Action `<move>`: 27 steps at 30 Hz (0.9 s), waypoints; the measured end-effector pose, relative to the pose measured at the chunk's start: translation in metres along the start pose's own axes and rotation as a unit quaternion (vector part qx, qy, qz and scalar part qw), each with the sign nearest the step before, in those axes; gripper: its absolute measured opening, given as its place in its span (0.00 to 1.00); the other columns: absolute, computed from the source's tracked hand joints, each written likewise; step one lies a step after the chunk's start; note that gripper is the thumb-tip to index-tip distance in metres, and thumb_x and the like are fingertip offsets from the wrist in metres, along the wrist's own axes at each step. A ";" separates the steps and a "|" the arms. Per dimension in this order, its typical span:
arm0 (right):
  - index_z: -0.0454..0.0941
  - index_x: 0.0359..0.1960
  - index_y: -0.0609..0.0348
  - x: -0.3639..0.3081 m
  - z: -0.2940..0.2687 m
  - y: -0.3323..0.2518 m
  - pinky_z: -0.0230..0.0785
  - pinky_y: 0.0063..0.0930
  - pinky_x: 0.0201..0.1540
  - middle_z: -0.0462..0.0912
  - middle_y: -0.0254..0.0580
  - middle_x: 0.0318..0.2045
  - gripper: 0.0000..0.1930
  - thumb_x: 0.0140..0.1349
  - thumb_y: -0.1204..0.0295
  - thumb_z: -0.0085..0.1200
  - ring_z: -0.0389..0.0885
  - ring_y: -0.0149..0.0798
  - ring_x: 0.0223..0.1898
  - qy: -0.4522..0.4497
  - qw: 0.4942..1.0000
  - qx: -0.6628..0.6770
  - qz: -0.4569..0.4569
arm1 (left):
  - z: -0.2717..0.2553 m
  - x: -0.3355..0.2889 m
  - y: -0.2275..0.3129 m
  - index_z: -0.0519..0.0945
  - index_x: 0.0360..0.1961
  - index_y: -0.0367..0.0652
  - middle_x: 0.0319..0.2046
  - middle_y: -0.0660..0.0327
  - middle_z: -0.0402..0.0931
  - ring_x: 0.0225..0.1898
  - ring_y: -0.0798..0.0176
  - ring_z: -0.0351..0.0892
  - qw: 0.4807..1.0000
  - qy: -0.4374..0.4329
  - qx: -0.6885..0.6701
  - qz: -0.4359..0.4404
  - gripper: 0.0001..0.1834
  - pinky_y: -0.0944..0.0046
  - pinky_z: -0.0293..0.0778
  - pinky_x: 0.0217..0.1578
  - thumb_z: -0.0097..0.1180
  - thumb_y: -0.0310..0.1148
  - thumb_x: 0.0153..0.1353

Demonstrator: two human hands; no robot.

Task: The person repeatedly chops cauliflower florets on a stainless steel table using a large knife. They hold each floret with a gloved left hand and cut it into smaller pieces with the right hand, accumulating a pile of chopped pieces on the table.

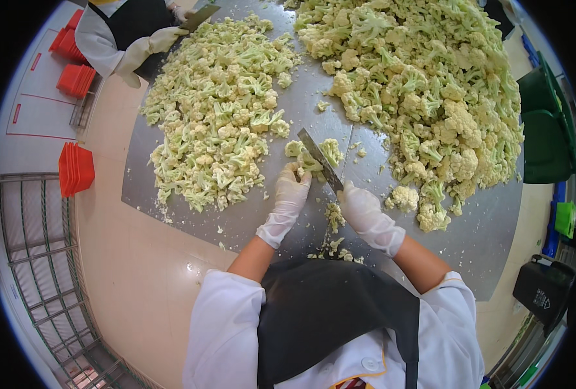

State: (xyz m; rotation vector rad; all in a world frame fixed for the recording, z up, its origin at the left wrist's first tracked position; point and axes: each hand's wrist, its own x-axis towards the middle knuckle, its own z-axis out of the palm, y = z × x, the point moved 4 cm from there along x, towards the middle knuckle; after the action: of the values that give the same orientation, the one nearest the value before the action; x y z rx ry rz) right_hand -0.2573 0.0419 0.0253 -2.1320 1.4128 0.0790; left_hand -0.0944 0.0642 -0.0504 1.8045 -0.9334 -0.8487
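Note:
My gloved right hand (pixel 367 214) is closed around the handle of a knife (pixel 320 159) with a broad, flat blade. The blade slants up and to the left across a piece of cauliflower (pixel 309 160). My gloved left hand (pixel 292 188) is closed on the near left side of that piece, its fingertips close to the blade. Another floret (pixel 331 151) lies just right of the blade. Small trimmings (pixel 334 217) are scattered on the steel table (pixel 281 227) between my hands and my apron.
Cut florets (pixel 217 117) are heaped on the left, larger cauliflower pieces (pixel 424 97) on the right. At the far left, a person's gloved hand (pixel 165 40) is near another knife (pixel 199 17). Red bins (pixel 76 170) stand left, green bins (pixel 547 146) right; a metal rack (pixel 38 259) is lower left.

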 end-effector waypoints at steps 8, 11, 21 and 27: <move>0.67 0.28 0.60 -0.002 -0.033 0.016 0.66 0.39 0.20 0.73 0.50 0.13 0.10 0.58 0.65 0.42 0.74 0.49 0.17 0.064 0.998 -0.019 -0.015 | -0.017 -0.002 0.017 0.71 0.33 0.35 0.23 0.56 0.71 0.25 0.62 0.69 0.989 0.033 0.093 0.114 0.09 0.66 0.66 0.30 0.51 0.27 0.51; 0.65 0.25 0.58 -0.028 -0.030 0.010 0.63 0.37 0.14 0.71 0.46 0.09 0.10 0.56 0.65 0.44 0.72 0.47 0.12 0.075 0.990 -0.062 -0.101 | -0.017 0.001 0.013 0.70 0.30 0.35 0.24 0.56 0.70 0.27 0.62 0.69 1.000 -0.006 0.013 -0.003 0.08 0.66 0.66 0.31 0.54 0.27 0.49; 0.68 0.33 0.65 -0.024 -0.008 0.017 0.69 0.39 0.27 0.76 0.53 0.20 0.09 0.51 0.74 0.41 0.77 0.51 0.25 -0.110 0.989 -0.087 -0.049 | -0.010 -0.009 0.022 0.69 0.31 0.41 0.30 0.56 0.69 0.32 0.56 0.69 0.986 -0.015 0.134 0.099 0.11 0.63 0.66 0.34 0.54 0.22 0.44; 0.69 0.31 0.64 0.004 0.000 0.011 0.67 0.42 0.28 0.76 0.55 0.20 0.11 0.56 0.67 0.41 0.75 0.54 0.25 -0.054 0.995 0.038 -0.068 | -0.009 -0.010 0.037 0.70 0.36 0.44 0.34 0.57 0.70 0.36 0.53 0.69 0.935 -0.018 0.317 0.159 0.11 0.58 0.65 0.39 0.50 0.26 0.48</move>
State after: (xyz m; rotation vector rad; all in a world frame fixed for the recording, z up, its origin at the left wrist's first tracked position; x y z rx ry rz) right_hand -0.2651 0.0353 0.0191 -2.1222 1.1867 0.0858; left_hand -0.1008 0.0645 -0.0115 2.0817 -1.6043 -0.3904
